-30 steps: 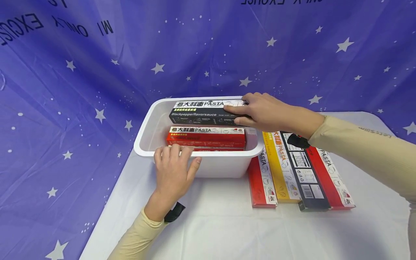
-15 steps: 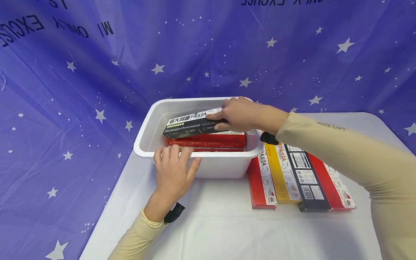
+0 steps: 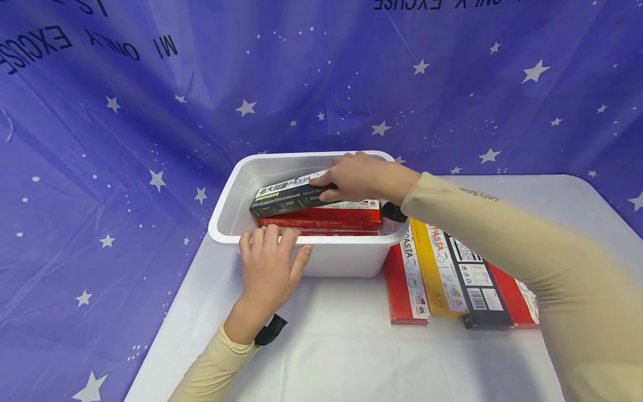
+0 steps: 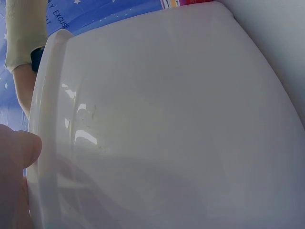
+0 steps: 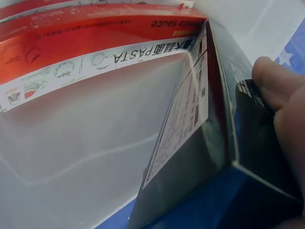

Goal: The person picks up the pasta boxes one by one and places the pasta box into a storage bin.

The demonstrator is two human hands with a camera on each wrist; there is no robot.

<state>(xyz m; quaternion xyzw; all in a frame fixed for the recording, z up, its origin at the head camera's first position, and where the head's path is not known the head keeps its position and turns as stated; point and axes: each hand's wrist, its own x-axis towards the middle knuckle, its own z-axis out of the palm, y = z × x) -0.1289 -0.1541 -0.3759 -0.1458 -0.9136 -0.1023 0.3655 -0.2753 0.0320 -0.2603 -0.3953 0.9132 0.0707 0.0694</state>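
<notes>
My right hand (image 3: 354,177) grips the black pasta box (image 3: 286,200), marked black pepper flavor sauce, inside the white plastic bin (image 3: 346,259). The box tilts, its left end lower and against the red tomato sauce pasta box (image 3: 351,215) lying in the bin. In the right wrist view the black box (image 5: 190,143) slants past the red box (image 5: 95,36), my thumb (image 5: 276,83) on its side. Fingers of my left hand (image 3: 268,268) hook over the bin's front rim, thumb outside. The left wrist view shows mostly the bin's outer wall (image 4: 157,105).
Right of the bin, several pasta boxes lie side by side on the white table (image 3: 341,352): a red box (image 3: 402,290), a yellow box (image 3: 437,273), a black box (image 3: 487,318) and another red one partly behind my sleeve. A blue starry cloth (image 3: 301,72) hangs behind.
My right hand has moved left and slightly down with the black pasta box, which has gone from level near the back wall to tilted beside the red box. My left hand stays put.
</notes>
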